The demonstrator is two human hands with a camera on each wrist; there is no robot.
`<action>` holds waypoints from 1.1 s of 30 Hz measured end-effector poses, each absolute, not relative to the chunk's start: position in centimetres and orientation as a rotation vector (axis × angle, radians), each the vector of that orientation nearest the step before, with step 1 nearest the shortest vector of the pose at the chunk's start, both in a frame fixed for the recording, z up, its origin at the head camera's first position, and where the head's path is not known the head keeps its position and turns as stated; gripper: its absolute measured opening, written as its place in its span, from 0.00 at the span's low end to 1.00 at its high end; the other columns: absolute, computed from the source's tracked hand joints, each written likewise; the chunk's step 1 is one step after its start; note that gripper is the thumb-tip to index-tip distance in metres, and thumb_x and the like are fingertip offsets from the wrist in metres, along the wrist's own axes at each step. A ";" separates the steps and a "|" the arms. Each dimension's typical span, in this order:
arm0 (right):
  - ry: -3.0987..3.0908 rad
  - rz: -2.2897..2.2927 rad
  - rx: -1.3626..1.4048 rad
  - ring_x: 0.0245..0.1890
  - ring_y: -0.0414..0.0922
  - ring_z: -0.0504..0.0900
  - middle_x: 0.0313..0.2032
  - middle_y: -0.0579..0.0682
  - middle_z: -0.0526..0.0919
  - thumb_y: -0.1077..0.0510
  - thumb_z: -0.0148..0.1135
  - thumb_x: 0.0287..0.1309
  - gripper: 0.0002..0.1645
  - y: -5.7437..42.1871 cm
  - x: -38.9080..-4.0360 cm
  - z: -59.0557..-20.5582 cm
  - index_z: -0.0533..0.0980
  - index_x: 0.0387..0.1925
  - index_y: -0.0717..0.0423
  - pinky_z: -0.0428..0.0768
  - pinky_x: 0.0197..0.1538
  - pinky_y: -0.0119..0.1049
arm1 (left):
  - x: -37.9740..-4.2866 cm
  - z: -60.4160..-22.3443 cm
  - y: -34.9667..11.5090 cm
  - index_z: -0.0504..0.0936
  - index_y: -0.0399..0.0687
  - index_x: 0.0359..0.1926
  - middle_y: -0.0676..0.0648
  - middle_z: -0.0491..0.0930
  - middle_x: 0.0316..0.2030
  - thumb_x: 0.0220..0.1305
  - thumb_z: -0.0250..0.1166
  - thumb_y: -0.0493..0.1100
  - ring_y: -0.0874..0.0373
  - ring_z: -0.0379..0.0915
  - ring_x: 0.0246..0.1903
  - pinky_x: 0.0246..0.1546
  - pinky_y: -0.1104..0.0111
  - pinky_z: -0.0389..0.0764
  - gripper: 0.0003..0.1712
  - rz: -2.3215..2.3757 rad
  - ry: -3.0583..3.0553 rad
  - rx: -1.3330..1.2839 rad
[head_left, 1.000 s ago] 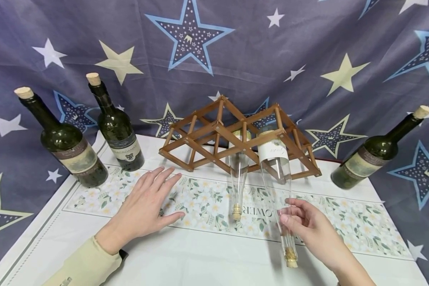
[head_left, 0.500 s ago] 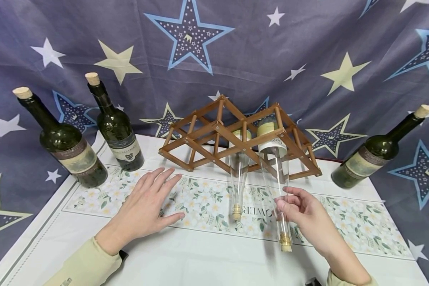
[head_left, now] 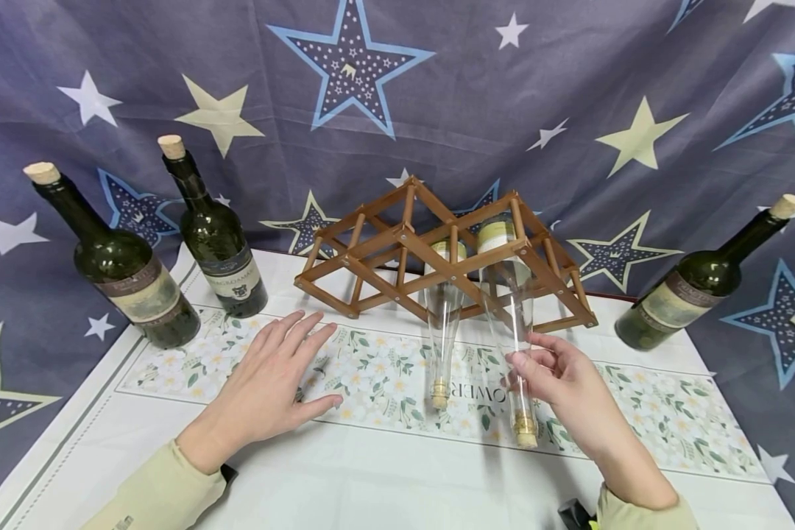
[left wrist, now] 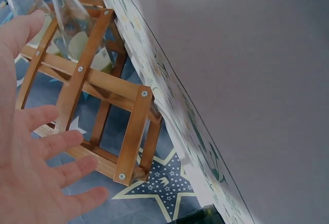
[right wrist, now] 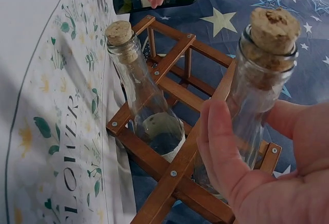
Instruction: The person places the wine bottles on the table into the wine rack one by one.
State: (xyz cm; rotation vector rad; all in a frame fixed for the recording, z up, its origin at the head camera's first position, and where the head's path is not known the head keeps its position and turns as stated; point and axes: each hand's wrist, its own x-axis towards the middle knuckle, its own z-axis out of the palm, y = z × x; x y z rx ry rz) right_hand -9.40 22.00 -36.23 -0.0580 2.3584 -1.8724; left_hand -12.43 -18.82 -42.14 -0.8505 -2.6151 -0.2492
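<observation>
My right hand [head_left: 566, 383] pinches the neck of a clear glass bottle [head_left: 511, 313] between thumb and fingers. The bottle lies in the right part of a brown wooden wine rack [head_left: 404, 234], base inward and corked neck towards me. Its cork [right wrist: 272, 31] shows large in the right wrist view. Beside it, a second clear corked bottle [head_left: 441, 335] lies in the rack's neighbouring slot. My left hand [head_left: 265, 383] is over the floral runner left of the rack, fingers spread and holding nothing. In the left wrist view its fingers stretch in front of the rack.
Two dark green corked bottles [head_left: 132, 287] [head_left: 224, 254] stand upright at the left. Another green bottle [head_left: 679, 298] stands at the right. A floral runner [head_left: 371, 368] crosses the white tablecloth [head_left: 384, 478], and a star-patterned curtain [head_left: 477, 118] hangs behind the rack.
My right hand has moved forward, sliding the clear bottle deeper into the rack; its cork end is now farther from me. The left hand and the other bottles have stayed put.
</observation>
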 end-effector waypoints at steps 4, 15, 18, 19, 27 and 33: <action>2.328 -1.899 -0.059 0.42 0.46 0.85 0.54 0.69 0.76 0.51 0.59 0.70 0.42 22.0 -9.8 -36.1 0.53 0.71 0.71 0.82 0.49 0.41 | -12.4 -42.1 -18.8 0.62 0.52 0.75 0.41 0.61 0.72 0.54 0.59 0.79 0.40 0.52 0.71 0.68 0.43 0.52 0.56 -0.245 -2.615 -0.851; 2.354 -1.905 -0.027 0.40 0.45 0.85 0.50 0.59 0.81 0.46 0.59 0.69 0.42 21.7 -11.4 -36.1 0.55 0.70 0.69 0.83 0.46 0.40 | -12.4 -42.2 -19.0 0.61 0.52 0.76 0.41 0.60 0.72 0.54 0.58 0.79 0.40 0.52 0.71 0.68 0.43 0.51 0.57 -0.238 -2.619 -0.850; 2.345 -1.918 -0.018 0.38 0.44 0.84 0.51 0.61 0.80 0.46 0.59 0.68 0.43 21.7 -11.8 -36.2 0.55 0.70 0.70 0.84 0.44 0.42 | -12.4 -42.3 -19.0 0.61 0.52 0.76 0.41 0.60 0.72 0.54 0.58 0.80 0.40 0.52 0.71 0.68 0.43 0.52 0.57 -0.236 -2.621 -0.848; 2.343 -1.923 -0.020 0.38 0.44 0.84 0.50 0.60 0.80 0.46 0.59 0.68 0.43 21.7 -12.0 -36.2 0.55 0.70 0.70 0.84 0.43 0.42 | -12.4 -42.3 -19.0 0.61 0.52 0.76 0.42 0.60 0.72 0.54 0.57 0.80 0.41 0.52 0.71 0.68 0.43 0.51 0.57 -0.235 -2.622 -0.847; 2.323 -1.960 -0.032 0.34 0.41 0.83 0.49 0.59 0.81 0.47 0.59 0.69 0.43 21.8 -13.0 -36.7 0.54 0.70 0.71 0.84 0.41 0.39 | -12.4 -42.2 -19.0 0.61 0.52 0.76 0.42 0.59 0.73 0.54 0.58 0.80 0.41 0.51 0.71 0.69 0.43 0.51 0.57 -0.241 -2.631 -0.844; 2.338 -1.945 -0.017 0.38 0.42 0.84 0.51 0.61 0.80 0.45 0.59 0.69 0.45 21.7 -13.5 -36.9 0.53 0.71 0.71 0.82 0.39 0.34 | -12.3 -42.2 -19.0 0.61 0.52 0.76 0.42 0.59 0.73 0.54 0.58 0.79 0.41 0.51 0.71 0.68 0.43 0.51 0.57 -0.240 -2.627 -0.845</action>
